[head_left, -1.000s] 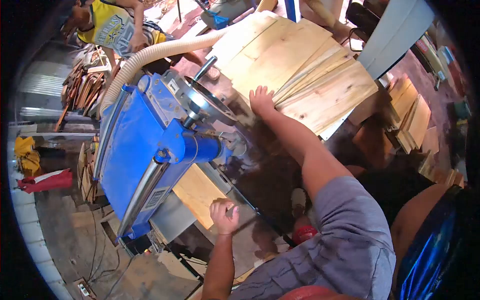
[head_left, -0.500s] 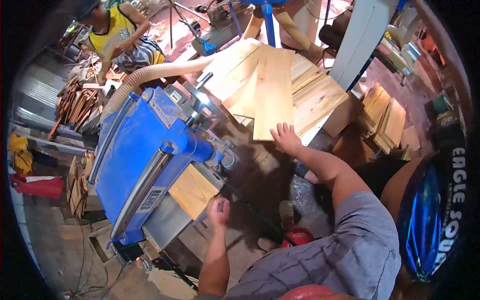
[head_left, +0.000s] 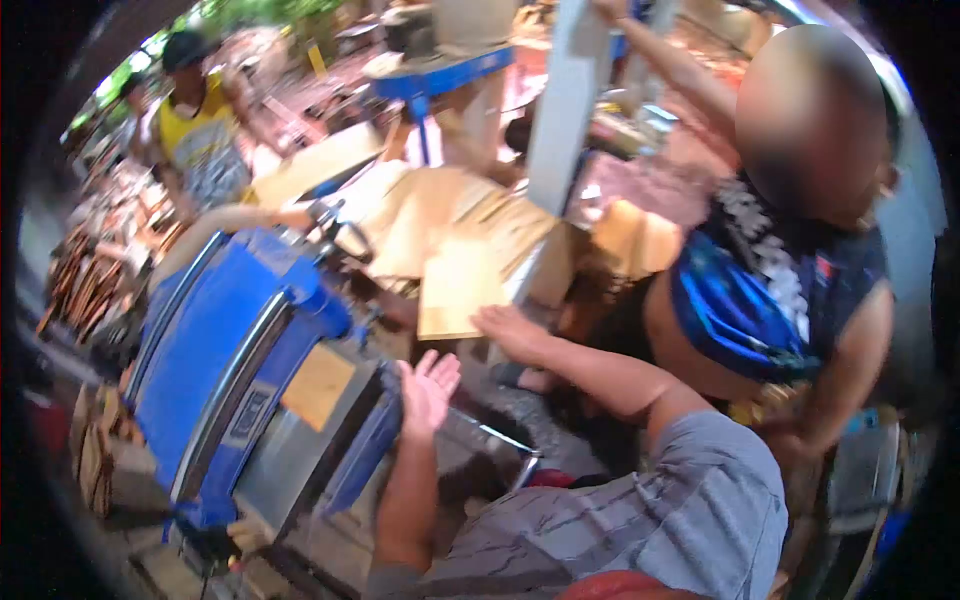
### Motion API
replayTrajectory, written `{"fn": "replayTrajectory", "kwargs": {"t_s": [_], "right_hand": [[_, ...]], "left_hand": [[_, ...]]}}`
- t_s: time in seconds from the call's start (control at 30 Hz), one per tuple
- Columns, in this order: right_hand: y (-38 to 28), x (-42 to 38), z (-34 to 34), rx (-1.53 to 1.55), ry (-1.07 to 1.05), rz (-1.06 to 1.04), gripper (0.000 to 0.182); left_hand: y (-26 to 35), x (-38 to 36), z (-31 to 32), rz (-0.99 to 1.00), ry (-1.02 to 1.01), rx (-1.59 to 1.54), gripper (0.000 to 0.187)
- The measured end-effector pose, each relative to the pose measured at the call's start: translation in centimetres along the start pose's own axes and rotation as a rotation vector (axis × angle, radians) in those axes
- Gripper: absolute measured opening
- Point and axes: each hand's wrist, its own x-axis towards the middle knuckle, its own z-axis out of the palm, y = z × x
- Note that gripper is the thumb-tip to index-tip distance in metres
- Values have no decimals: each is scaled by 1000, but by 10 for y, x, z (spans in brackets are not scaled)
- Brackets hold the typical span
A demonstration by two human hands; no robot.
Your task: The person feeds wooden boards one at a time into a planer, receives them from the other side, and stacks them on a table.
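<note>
My left hand [head_left: 428, 390] is raised beside the blue machine's metal bed [head_left: 280, 475], palm up with its fingers spread and nothing in it. A board [head_left: 312, 388] lies partly inside the blue machine [head_left: 222, 350], its end sticking out over the bed. My right hand [head_left: 510, 330] is open, its fingertips at the near corner of a pale flat board [head_left: 458, 292]. That board rests on a stack of wide boards [head_left: 415, 205] behind the machine.
A person [head_left: 810, 200] stands close on the right, one arm raised to a grey post [head_left: 567, 110]. Another person in a yellow top [head_left: 200, 135] is at the back left, by heaped wood scraps [head_left: 90, 265]. More boards [head_left: 635, 238] lie right of the stack.
The view has tilted up and shifted, showing more of the person on the right. My left hand has opened from a closed shape. Less of the board shows out of the machine.
</note>
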Motion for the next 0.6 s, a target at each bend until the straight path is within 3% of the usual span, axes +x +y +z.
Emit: {"fn": "replayTrajectory", "kwargs": {"t_s": [0.03, 0.1, 0.17, 0.2, 0.3, 0.4, 0.47, 0.5, 0.57, 0.6], "right_hand": [[-6, -6, -6, -12, 20, -5, 47], [-45, -19, -49, -66, -85, -36, 45], [-74, -43, -61, -71, -76, -1, 43], [-84, -57, -73, -35, -98, 24, 43], [-114, -113, -92, -20, -124, -10, 44], [-146, -170, -92, -53, -17, -80, 52], [-166, -207, -96, 125, -21, -34, 57], [-170, -224, -83, 61, 25, 123, 64], [-184, -247, -63, 120, 173, 389, 75], [-186, -249, -51, 136, 158, 373, 75]], "left_hand": [[4, 7, 29, -58, 127, -66, 91], [6, 9, 61, -10, -229, -109, 84], [2, 20, 54, -42, -174, -120, 67], [-1, 9, 50, -77, -164, -87, 49], [-37, -27, 23, -214, -146, -36, 49], [-56, -80, 17, -260, -395, 75, 60], [-61, -117, 24, -237, -509, 161, 62], [-64, -124, 17, -238, -470, 149, 62], [-64, -132, 0, -281, -576, 315, 66], [-58, -142, 4, -270, -552, 310, 66]]}}
